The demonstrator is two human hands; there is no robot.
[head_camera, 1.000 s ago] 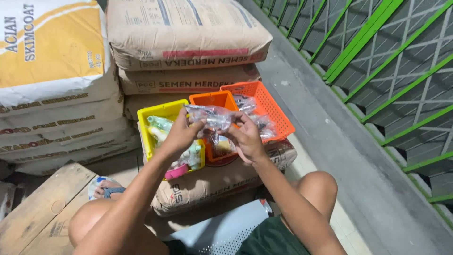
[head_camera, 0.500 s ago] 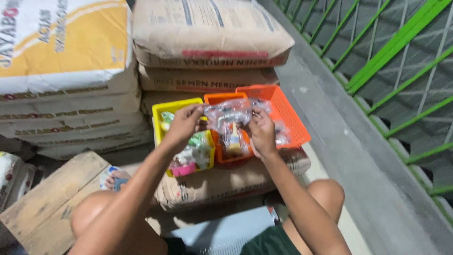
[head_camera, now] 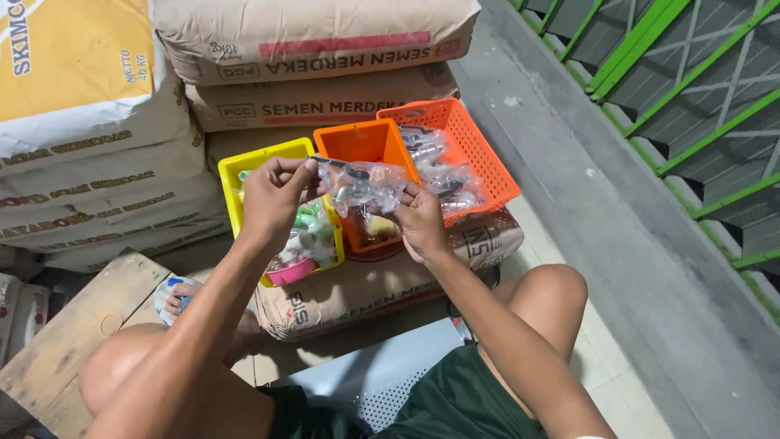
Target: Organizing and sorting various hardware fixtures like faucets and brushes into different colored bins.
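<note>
My left hand (head_camera: 275, 195) and my right hand (head_camera: 420, 221) both grip a clear plastic bag (head_camera: 367, 185) with small metal fittings inside, held just above the bins. Under it stand a yellow bin (head_camera: 236, 175) with green and pink pieces, an orange bin (head_camera: 357, 140) and a wider orange mesh basket (head_camera: 475, 138) that holds more clear bags of metal parts. All three rest on a brown cement sack (head_camera: 382, 280) in front of my knees.
Stacked cement sacks (head_camera: 317, 49) rise behind the bins, with white and yellow sacks (head_camera: 77, 89) on the left. A wooden pallet (head_camera: 69, 341) lies at lower left. A grey concrete ledge (head_camera: 601, 179) and green railing (head_camera: 691, 97) run along the right.
The view has drifted so the bins sit a little lower. Both hands kept hold of the clear bag and brought it slightly nearer, above the orange bin.
</note>
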